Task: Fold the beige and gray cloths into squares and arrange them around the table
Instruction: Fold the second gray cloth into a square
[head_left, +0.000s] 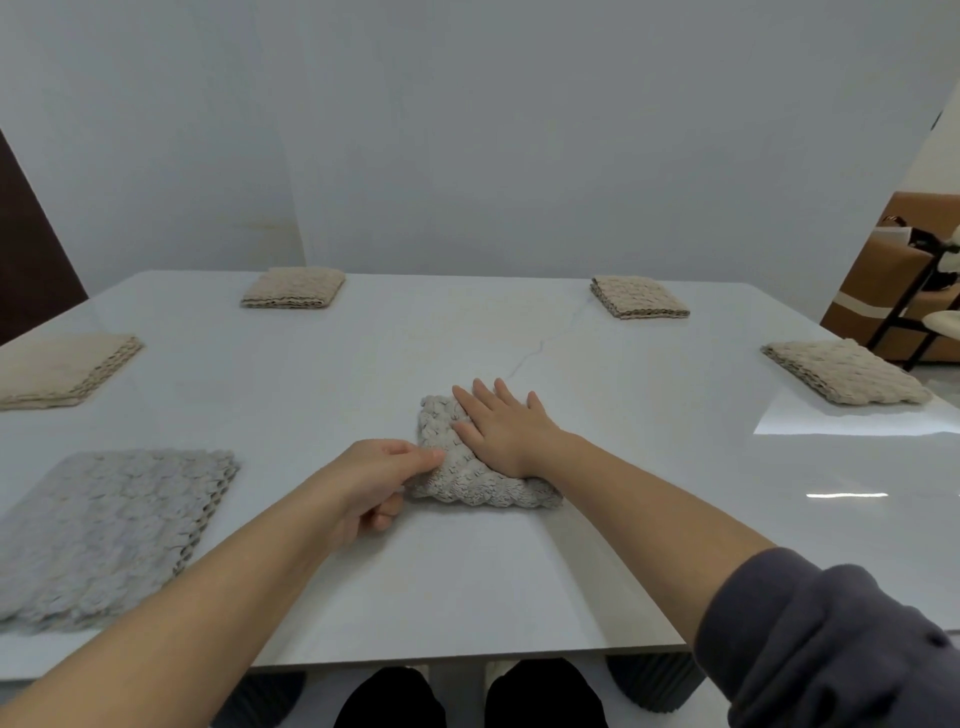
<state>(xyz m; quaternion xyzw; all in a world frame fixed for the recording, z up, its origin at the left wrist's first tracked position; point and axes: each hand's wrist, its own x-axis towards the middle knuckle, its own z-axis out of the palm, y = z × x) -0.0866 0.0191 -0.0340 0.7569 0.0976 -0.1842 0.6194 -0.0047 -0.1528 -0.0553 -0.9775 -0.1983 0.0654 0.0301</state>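
Observation:
A folded gray cloth (467, 480) lies near the middle of the white table (467, 597). My right hand (501, 426) lies flat on top of it, fingers straight. My left hand (379, 475) pinches the cloth's left edge between thumb and fingers. Another gray cloth (104, 530) lies folded at the near left. Beige folded cloths lie around the table: one at the left (62, 366), one at the far left (293, 287), one at the far right (639, 296) and one at the right edge (844, 371).
The table's near edge runs just above my dark trousers (467, 696). A white wall stands behind the table. A brown chair (893, 291) with a dark frame stands past the table's right corner.

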